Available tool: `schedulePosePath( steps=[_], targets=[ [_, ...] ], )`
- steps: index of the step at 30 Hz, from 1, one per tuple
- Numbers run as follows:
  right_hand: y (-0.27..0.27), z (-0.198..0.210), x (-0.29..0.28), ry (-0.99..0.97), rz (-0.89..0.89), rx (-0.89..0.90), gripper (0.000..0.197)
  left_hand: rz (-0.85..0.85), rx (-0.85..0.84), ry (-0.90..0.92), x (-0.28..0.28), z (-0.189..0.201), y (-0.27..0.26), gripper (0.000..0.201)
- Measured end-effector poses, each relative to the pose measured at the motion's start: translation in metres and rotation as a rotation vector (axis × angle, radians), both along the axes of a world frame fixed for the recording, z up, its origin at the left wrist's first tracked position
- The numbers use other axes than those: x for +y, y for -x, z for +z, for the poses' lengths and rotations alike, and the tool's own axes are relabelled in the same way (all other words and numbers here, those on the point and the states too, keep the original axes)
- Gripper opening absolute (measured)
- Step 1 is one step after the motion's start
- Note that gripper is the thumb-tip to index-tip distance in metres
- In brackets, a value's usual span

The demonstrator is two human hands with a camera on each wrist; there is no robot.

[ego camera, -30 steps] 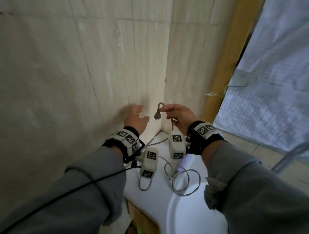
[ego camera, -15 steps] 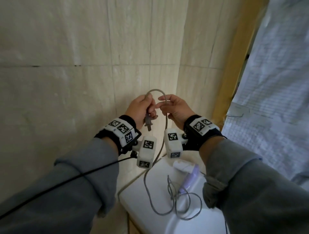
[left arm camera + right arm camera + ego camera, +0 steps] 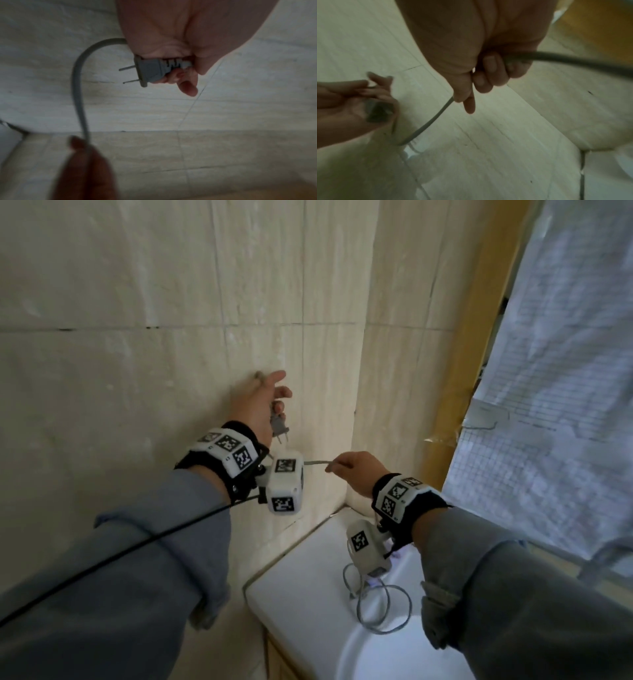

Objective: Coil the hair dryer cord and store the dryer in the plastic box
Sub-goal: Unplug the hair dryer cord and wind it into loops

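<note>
My left hand (image 3: pixel 270 405) is raised near the tiled wall and grips the grey two-pin plug (image 3: pixel 279 426), pins pointing down. In the left wrist view the plug (image 3: pixel 150 70) lies in the curled fingers of that hand (image 3: pixel 178 63), and the grey cord (image 3: pixel 78 88) arcs away to my right hand's fingers (image 3: pixel 82 155). Lower and to the right, my right hand (image 3: pixel 337 467) pinches the cord (image 3: pixel 315 463). The rest of the cord (image 3: pixel 383 611) lies in loops on the counter. The dryer is mostly hidden behind the right wrist camera. No plastic box is in view.
A white counter (image 3: pixel 301 577) with a round sink basin (image 3: pixel 394 655) sits in the tiled wall corner. A wooden frame (image 3: pixel 472 371) and a pale covered pane (image 3: pixel 565 405) stand at the right. A black cable (image 3: pixel 137 546) runs along my left sleeve.
The plug passed from my right hand to my left. The hands then parted: the left rose up and left with the plug, the right slid down the cord to the right.
</note>
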State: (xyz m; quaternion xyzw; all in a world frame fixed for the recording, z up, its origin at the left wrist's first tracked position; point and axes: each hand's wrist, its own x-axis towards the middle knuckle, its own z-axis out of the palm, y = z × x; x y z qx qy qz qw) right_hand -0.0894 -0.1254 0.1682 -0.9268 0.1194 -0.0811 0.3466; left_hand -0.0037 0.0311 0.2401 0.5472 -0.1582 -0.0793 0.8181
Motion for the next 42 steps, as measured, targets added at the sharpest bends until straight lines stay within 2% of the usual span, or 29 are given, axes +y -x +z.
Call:
schedulePosePath(
  steps=[4,7,12,18,22,25,28,31,34,36,40,42],
  targets=[
    [0.003,0.025,0.001,0.204,0.041,-0.056,0.028,-0.119,-0.161,-0.356,-0.011,-0.028,0.005,0.034],
    [0.003,0.039,0.001,0.152,0.062,-0.136,0.02,-0.271,-0.163,-0.531,-0.017,-0.035,0.011,0.034],
    [0.004,0.052,-0.005,0.019,0.139,-0.248,0.02,-0.437,-0.001,-0.455,-0.028,-0.04,0.018,0.024],
    [0.002,0.054,-0.018,-0.074,0.043,-0.335,0.035,-0.626,0.115,-0.428,-0.035,-0.035,0.018,0.047],
    [0.002,0.049,-0.026,-0.14,0.058,-0.213,0.028,-0.68,0.086,-0.466,-0.038,-0.032,0.016,0.052],
    [0.004,0.045,-0.028,-0.229,0.11,-0.135,0.044,-0.692,0.047,-0.463,-0.039,-0.033,0.015,0.051],
    [0.005,0.04,-0.032,-0.404,0.089,-0.143,0.049,-0.713,0.062,-0.392,-0.041,-0.037,0.012,0.051],
    [0.005,0.03,-0.041,-0.597,0.065,-0.168,0.049,-0.738,0.16,-0.163,-0.041,-0.037,0.006,0.058],
    [0.007,0.013,-0.054,-0.573,-0.014,-0.143,0.051,-0.721,0.243,0.1,-0.038,-0.029,-0.005,0.064],
    [0.011,0.003,-0.06,-0.564,-0.087,-0.167,0.049,-0.71,0.26,0.182,-0.036,-0.024,-0.01,0.068],
    [0.018,-0.008,-0.062,-0.675,-0.142,-0.212,0.047,-0.681,0.28,0.354,-0.035,-0.02,-0.019,0.074],
    [0.018,-0.014,-0.061,-0.632,-0.137,-0.2,0.048,-0.636,0.276,0.438,-0.035,-0.018,-0.025,0.078]
  ],
)
